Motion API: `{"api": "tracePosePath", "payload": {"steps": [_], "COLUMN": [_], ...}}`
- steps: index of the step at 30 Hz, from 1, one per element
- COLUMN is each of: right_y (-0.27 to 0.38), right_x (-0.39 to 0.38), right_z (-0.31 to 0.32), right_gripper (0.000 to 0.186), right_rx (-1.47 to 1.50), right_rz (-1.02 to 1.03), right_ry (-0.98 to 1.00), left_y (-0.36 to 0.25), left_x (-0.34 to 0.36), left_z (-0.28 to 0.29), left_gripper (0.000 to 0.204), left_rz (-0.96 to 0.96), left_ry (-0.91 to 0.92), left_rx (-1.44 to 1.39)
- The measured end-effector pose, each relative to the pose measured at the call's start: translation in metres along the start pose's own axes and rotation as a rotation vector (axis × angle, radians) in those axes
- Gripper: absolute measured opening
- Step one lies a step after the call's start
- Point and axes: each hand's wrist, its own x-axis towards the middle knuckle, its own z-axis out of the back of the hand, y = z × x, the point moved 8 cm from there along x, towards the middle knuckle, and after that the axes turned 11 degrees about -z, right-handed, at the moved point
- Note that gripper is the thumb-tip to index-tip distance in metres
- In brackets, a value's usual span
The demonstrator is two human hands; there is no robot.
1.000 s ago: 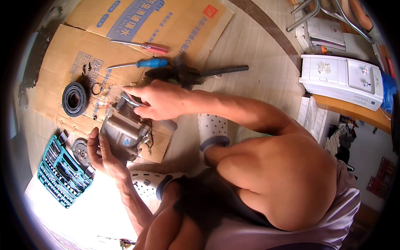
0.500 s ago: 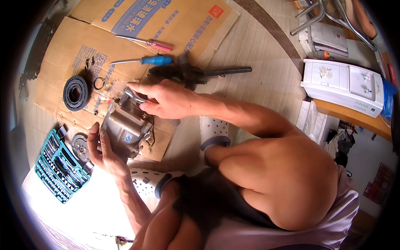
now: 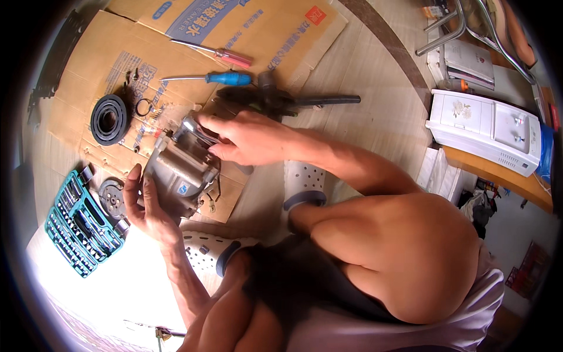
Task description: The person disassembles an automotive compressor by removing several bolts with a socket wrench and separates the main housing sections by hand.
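Observation:
A grey cast-metal compressor (image 3: 185, 170) with a small blue label lies tilted on the cardboard in front of me. My left hand (image 3: 149, 205) steadies its near left side, fingers and thumb against the body. At its far end my right hand (image 3: 249, 138) is closed on a shiny metal tool that looks like a ratchet wrench (image 3: 192, 125). The tool's head rests against the compressor's end; my fingers cover much of its handle. Beside the compressor lie a black grooved pulley (image 3: 109, 119), a thin black ring (image 3: 143, 107) and a round metal clutch plate (image 3: 111, 198).
A teal socket set case (image 3: 84, 226) stands open at the left. On the cardboard (image 3: 258, 44) are a red-handled screwdriver (image 3: 233, 57), a blue-handled screwdriver (image 3: 229, 78) and small bolts. A dark tool with a long bar (image 3: 328, 100) lies beyond my right hand. A white water dispenser (image 3: 487, 129) stands right.
The view has shifted slightly. My right hand and the ratchet wrench have turned a little at the compressor's far end. My left hand keeps its hold.

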Motion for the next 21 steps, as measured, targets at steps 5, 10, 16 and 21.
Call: {"api": "tracePosePath", "payload": {"steps": [5,10,16,21], "right_y": [0.003,0.028,-0.001,0.016], "right_x": [0.005,0.006,0.000,0.002], "right_z": [0.002,0.025,0.001,0.009], "right_gripper": [0.034,0.028,0.065,0.061], "right_rx": [0.471,0.810,0.117,0.041], "right_rz": [-0.096,-0.228,-0.044,-0.168], "right_ry": [0.162,0.357,0.192,0.204], "left_y": [0.003,0.003,-0.005,0.000], "left_x": [0.002,0.001,0.000,0.001], "left_z": [-0.001,0.004,0.001,0.004], "left_gripper": [0.031,0.032,0.032,0.032], "left_rz": [0.029,0.008,0.038,0.038], "left_ry": [0.019,0.026,0.046,0.050], "left_rx": [-0.022,0.025,0.006,-0.024]}}
